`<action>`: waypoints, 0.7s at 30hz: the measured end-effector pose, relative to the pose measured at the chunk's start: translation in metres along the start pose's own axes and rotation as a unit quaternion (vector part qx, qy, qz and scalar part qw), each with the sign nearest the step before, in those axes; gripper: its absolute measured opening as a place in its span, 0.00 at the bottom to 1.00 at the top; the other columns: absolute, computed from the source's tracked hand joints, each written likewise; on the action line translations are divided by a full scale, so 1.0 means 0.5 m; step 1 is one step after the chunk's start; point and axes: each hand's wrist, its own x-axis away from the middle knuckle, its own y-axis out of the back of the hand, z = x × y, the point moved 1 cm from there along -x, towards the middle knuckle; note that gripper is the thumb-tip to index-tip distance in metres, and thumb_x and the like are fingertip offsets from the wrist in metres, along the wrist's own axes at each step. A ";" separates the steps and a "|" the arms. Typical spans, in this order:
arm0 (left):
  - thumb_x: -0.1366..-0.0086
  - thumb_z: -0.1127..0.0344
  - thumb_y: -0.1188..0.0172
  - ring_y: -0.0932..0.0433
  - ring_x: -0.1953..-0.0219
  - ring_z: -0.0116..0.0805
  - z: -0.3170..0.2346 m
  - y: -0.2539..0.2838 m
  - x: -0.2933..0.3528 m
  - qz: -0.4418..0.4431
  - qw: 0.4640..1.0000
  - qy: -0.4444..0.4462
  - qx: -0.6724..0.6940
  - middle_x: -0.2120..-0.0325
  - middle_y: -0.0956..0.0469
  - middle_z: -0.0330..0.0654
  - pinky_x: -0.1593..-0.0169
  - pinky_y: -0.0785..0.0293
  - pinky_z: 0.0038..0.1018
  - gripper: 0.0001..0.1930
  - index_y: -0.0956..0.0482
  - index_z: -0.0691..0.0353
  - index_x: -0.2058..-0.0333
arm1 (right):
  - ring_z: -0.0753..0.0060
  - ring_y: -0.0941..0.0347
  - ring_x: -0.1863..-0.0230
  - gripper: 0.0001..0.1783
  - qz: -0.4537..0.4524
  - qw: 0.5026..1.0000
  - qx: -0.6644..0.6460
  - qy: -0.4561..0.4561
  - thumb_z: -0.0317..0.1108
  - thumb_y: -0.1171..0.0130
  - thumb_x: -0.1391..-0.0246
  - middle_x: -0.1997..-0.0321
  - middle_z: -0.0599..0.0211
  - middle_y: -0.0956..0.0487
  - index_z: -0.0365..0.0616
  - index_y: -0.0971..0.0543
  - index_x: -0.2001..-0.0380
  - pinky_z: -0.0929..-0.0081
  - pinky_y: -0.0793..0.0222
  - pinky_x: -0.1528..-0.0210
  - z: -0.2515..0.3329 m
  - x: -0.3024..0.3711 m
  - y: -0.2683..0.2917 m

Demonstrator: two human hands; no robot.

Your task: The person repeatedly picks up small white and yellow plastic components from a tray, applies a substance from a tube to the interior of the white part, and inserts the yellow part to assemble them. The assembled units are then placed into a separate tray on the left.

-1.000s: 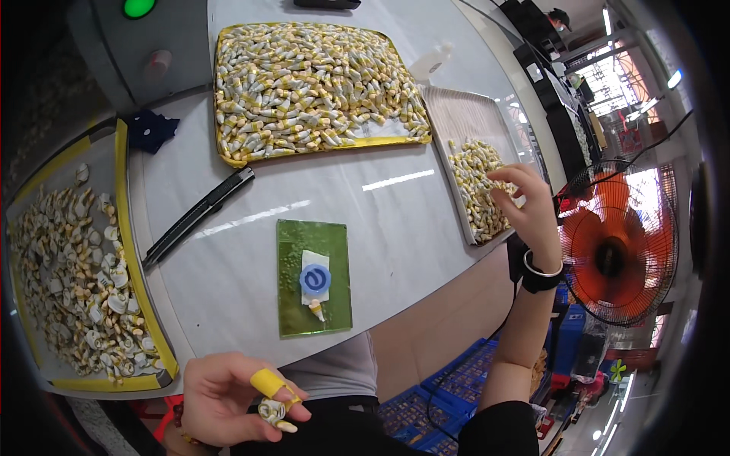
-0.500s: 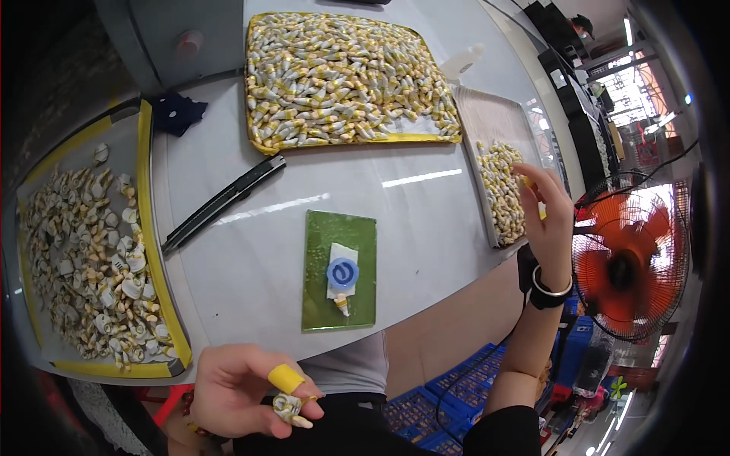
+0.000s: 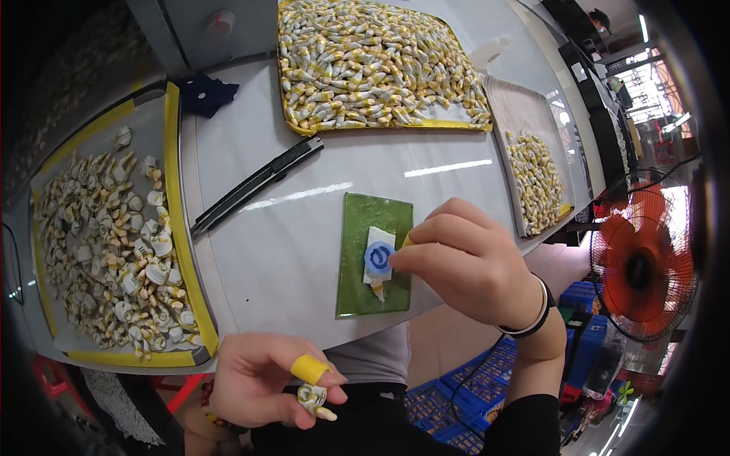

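- At the lower middle of the frame, I see the person's left hand (image 3: 262,384) holding a small rolled piece (image 3: 312,396) between thumb and fingers, well above the floor and off the bench (image 3: 285,262).
- That piece is curled, white and yellow, with a pale narrow tip poking out toward the lower right.
- A yellow band (image 3: 309,369) wraps one finger of that hand, just above the piece.
- The right hand (image 3: 475,266), right of centre, has its fingers bunched narrow at the edge of a blue disc (image 3: 379,258); I cannot tell whether anything is pinched there.
- The disc sits on a white scrap (image 3: 379,234) upon a green slab (image 3: 356,220).
- To my eye the rolled piece would be very light and fairly soft, easily crushed or unrolled; I'd take it lightly around its thick middle, sparing the tip.
- The disc looks stiffer and probably smooth; gripping opposite edges of its rim seems surest.
- More rolled pieces fill the trays at left, top and upper right.
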 end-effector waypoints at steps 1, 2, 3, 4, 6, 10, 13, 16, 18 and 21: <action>0.56 0.71 0.28 0.21 0.65 0.39 0.004 0.014 -0.001 0.029 0.999 -0.018 0.009 0.70 0.21 0.50 0.58 0.24 0.34 0.18 0.23 0.69 0.66 | 0.66 0.31 0.69 0.11 0.004 1.000 -0.002 -0.001 0.26 0.44 0.65 0.72 0.66 0.29 0.41 0.24 0.71 0.75 0.32 0.71 -0.003 -0.002 -0.004; 0.56 0.76 0.29 0.21 0.62 0.40 0.006 0.022 0.000 0.059 0.997 -0.036 0.019 0.66 0.21 0.51 0.56 0.25 0.32 0.18 0.23 0.70 0.64 | 0.67 0.31 0.70 0.11 0.004 1.000 0.005 -0.005 0.26 0.44 0.66 0.73 0.67 0.29 0.42 0.24 0.72 0.75 0.32 0.71 -0.001 -0.006 -0.006; 0.57 0.76 0.28 0.21 0.63 0.40 0.005 0.024 0.001 0.057 0.997 -0.042 0.012 0.67 0.21 0.51 0.56 0.25 0.32 0.18 0.23 0.70 0.64 | 0.67 0.31 0.70 0.11 0.009 1.000 0.004 -0.001 0.26 0.44 0.66 0.74 0.67 0.29 0.42 0.24 0.72 0.75 0.32 0.71 0.001 -0.007 -0.008; 0.57 0.76 0.28 0.21 0.63 0.40 0.005 0.026 0.001 0.056 0.997 -0.049 0.006 0.67 0.21 0.51 0.56 0.25 0.32 0.18 0.23 0.70 0.64 | 0.67 0.31 0.70 0.11 0.015 1.000 0.003 0.003 0.26 0.44 0.66 0.74 0.67 0.29 0.42 0.24 0.72 0.75 0.32 0.71 0.001 -0.007 -0.009; 0.57 0.76 0.28 0.21 0.63 0.40 0.005 0.027 0.000 0.053 0.996 -0.067 -0.021 0.66 0.21 0.51 0.56 0.25 0.32 0.19 0.22 0.70 0.65 | 0.67 0.30 0.71 0.11 0.020 1.000 0.007 0.005 0.27 0.44 0.66 0.75 0.68 0.29 0.42 0.24 0.72 0.75 0.31 0.72 0.003 -0.009 -0.012; 0.58 0.64 0.26 0.23 0.70 0.34 0.003 0.006 -0.004 -0.017 0.984 -0.117 -0.133 0.74 0.21 0.46 0.62 0.24 0.33 0.18 0.23 0.65 0.70 | 0.68 0.30 0.72 0.11 0.014 1.000 0.018 -0.010 0.26 0.42 0.67 0.76 0.69 0.29 0.43 0.24 0.73 0.74 0.31 0.73 0.014 -0.014 -0.014; 0.59 0.58 0.25 0.23 0.74 0.31 -0.002 0.004 -0.004 -0.031 0.955 -0.162 -0.247 0.77 0.21 0.41 0.65 0.24 0.32 0.20 0.23 0.61 0.72 | 0.67 0.28 0.74 0.12 -0.030 0.998 -0.021 -0.044 0.22 0.39 0.69 0.75 0.68 0.26 0.42 0.23 0.73 0.75 0.30 0.74 0.030 -0.013 -0.001; 0.61 0.59 0.24 0.23 0.74 0.30 -0.015 0.004 -0.014 0.027 0.912 -0.213 -0.349 0.77 0.20 0.39 0.65 0.24 0.31 0.21 0.24 0.59 0.71 | 0.67 0.27 0.75 0.13 -0.087 0.984 -0.136 -0.068 0.19 0.36 0.69 0.74 0.66 0.24 0.40 0.21 0.73 0.76 0.30 0.75 0.064 -0.004 0.024; 0.61 0.59 0.23 0.23 0.74 0.30 -0.024 0.004 -0.020 0.066 0.879 -0.243 -0.404 0.76 0.20 0.38 0.65 0.24 0.30 0.21 0.25 0.58 0.71 | 0.68 0.26 0.76 0.12 -0.134 0.959 -0.245 -0.049 0.18 0.36 0.66 0.74 0.64 0.22 0.38 0.20 0.71 0.78 0.30 0.75 0.082 0.003 0.018; 0.59 0.63 0.25 0.23 0.72 0.31 -0.027 0.000 -0.027 0.096 0.856 -0.265 -0.434 0.73 0.20 0.38 0.63 0.23 0.30 0.20 0.23 0.59 0.67 | 0.68 0.25 0.78 0.11 -0.140 0.936 -0.317 -0.066 0.20 0.31 0.68 0.76 0.67 0.22 0.44 0.20 0.77 0.77 0.29 0.76 0.109 0.007 0.004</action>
